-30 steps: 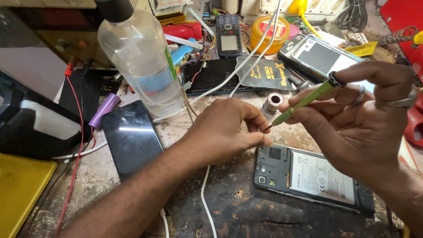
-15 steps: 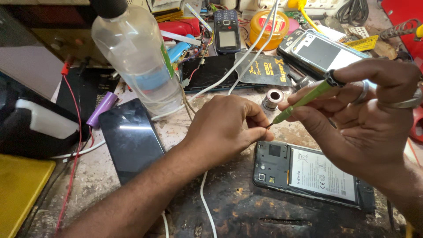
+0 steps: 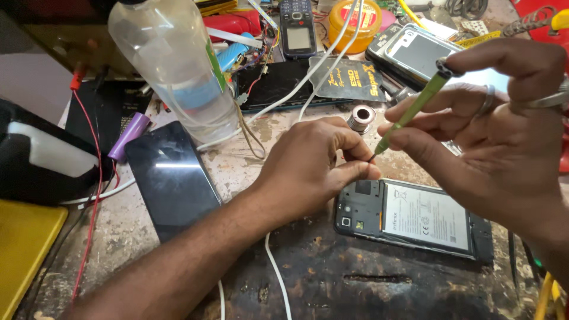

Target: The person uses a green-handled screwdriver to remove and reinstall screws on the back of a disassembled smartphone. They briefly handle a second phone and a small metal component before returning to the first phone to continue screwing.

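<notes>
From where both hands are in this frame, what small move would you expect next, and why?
Probably a slight lowering of the green screwdriver until its tip seats on whatever the left hand pinches; the item is too small to identify. The right hand holds the tool tilted, tip right at those fingertips, above the opened phone.

Clear plastic bottle [image 3: 178, 71], dark phone face-down [image 3: 172, 178], keypad phone [image 3: 298, 26], orange tin [image 3: 354, 16]

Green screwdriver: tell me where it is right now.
In the head view, the green screwdriver is right of centre, held in the right hand, its tip meeting the left hand's fingertips just above the opened phone.
</notes>
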